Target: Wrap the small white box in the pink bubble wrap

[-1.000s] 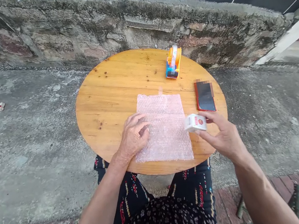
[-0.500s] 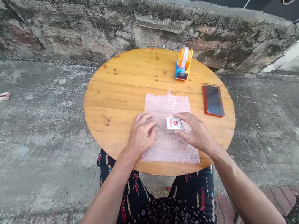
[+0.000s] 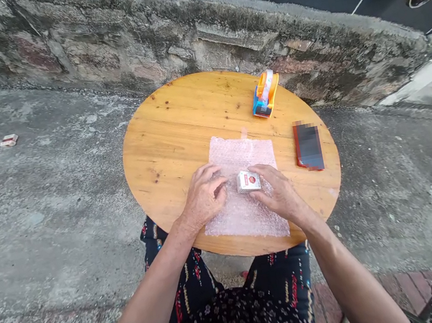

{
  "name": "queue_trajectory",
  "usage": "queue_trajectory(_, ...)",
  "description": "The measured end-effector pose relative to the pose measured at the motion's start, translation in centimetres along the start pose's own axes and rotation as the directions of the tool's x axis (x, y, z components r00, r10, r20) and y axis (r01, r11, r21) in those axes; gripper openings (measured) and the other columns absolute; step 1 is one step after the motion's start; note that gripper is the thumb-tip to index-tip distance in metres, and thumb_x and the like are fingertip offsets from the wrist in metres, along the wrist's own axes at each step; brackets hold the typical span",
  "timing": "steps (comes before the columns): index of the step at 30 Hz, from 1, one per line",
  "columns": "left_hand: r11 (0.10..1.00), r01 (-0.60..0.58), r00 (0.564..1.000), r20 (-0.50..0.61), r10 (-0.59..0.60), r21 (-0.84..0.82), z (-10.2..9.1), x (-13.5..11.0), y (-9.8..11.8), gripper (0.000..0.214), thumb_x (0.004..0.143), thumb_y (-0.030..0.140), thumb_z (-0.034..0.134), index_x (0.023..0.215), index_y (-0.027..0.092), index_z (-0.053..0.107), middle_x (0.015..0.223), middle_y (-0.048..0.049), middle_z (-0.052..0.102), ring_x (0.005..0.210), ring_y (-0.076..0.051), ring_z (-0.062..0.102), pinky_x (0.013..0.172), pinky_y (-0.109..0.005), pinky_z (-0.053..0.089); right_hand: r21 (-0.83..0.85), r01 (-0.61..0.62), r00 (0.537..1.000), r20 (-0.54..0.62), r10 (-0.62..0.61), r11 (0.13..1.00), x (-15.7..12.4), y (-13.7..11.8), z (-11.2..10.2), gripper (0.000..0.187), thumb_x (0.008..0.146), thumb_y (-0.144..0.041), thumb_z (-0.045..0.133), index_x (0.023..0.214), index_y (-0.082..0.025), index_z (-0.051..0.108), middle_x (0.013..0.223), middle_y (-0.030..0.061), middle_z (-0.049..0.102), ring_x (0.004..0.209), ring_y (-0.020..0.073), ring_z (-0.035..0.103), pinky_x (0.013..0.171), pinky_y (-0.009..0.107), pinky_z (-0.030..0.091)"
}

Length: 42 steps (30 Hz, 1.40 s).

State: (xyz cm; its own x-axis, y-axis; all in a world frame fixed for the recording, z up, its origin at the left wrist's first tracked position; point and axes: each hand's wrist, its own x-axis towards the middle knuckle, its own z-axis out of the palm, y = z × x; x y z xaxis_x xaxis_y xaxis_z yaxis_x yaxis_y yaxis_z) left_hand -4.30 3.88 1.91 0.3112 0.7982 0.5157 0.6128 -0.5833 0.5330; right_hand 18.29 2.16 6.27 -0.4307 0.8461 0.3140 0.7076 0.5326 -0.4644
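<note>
- The left hand point(image 3: 205, 195), empty and loosely curled, lay at one bubble-wrap sheet's point(image 3: 246, 217) left edge.
- The right hand point(image 3: 279, 193) bracketed one small white box point(image 3: 248, 181) on that sheet; whether it gripped, I couldn't tell.
- One tape dispenser point(image 3: 265, 94), one phone point(image 3: 308, 147) sat on one round wooden table point(image 3: 164, 154).

Round wooden table point(image 3: 162, 143), pinkish bubble wrap point(image 3: 243, 220) toward the near edge, tape dispenser point(image 3: 265, 96) farther back, red-edged phone point(image 3: 308, 148) at right
</note>
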Motion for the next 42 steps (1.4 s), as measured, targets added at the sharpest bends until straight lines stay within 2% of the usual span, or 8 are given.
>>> queue_trajectory(19, 0.999, -0.006, 0.999, 0.037, 0.005, 0.048, 0.3, -0.1, -0.2, 0.029, 0.075, 0.009, 0.057, 0.098, 0.017, 0.072, 0.124, -0.0090, 0.062, 0.126, -0.029, 0.047, 0.105, -0.048, 0.041, 0.048, -0.026, 0.997, -0.075, 0.029, 0.999, -0.4, 0.1, 0.7, 0.045, 0.085, -0.024, 0.066, 0.128, -0.023, 0.053, 0.124, 0.0105, 0.063, 0.116, 0.0256, 0.058, 0.099, 0.047, 0.047)
queue_trajectory(35, 0.999, -0.002, 0.999, 0.050, 0.000, 0.041, 0.1, -0.1, -0.1, 0.028, 0.074, 0.009, 0.058, 0.097, 0.018, 0.071, 0.125, -0.0087, 0.061, 0.124, -0.028, 0.048, 0.105, -0.048, 0.041, 0.041, -0.027, 0.998, -0.059, 0.030, 0.999, -0.6, 0.3, 0.9, 0.044, 0.087, -0.028, 0.064, 0.129, -0.024, 0.052, 0.124, 0.0103, 0.062, 0.117, 0.0260, 0.057, 0.098, 0.048, 0.048)
queue_trajectory(39, 1.000, 0.001, 0.999, 0.048, -0.002, 0.028, 0.1, 0.0, -0.1, 0.028, 0.075, 0.010, 0.057, 0.098, 0.019, 0.071, 0.126, -0.0072, 0.061, 0.125, -0.028, 0.048, 0.105, -0.048, 0.041, -0.038, -0.025, 0.990, -0.141, 0.020, 0.999, -1.6, -1.0, -0.1, 0.046, 0.087, -0.033, 0.065, 0.129, -0.023, 0.052, 0.128, 0.0130, 0.058, 0.121, 0.0279, 0.054, 0.100, 0.050, 0.046)
queue_trajectory(42, 1.000, -0.006, 0.999, 0.032, 0.005, 0.010, 0.0, -0.1, -0.2, 0.028, 0.075, 0.010, 0.057, 0.098, 0.019, 0.071, 0.125, -0.0071, 0.062, 0.126, -0.027, 0.047, 0.106, -0.048, 0.041, -0.128, -0.008, 0.984, -0.175, -0.015, 0.992, -3.8, -3.2, -0.9, 0.038, 0.088, -0.030, 0.065, 0.124, -0.022, 0.056, 0.116, 0.0112, 0.063, 0.108, 0.0255, 0.060, 0.091, 0.045, 0.050)
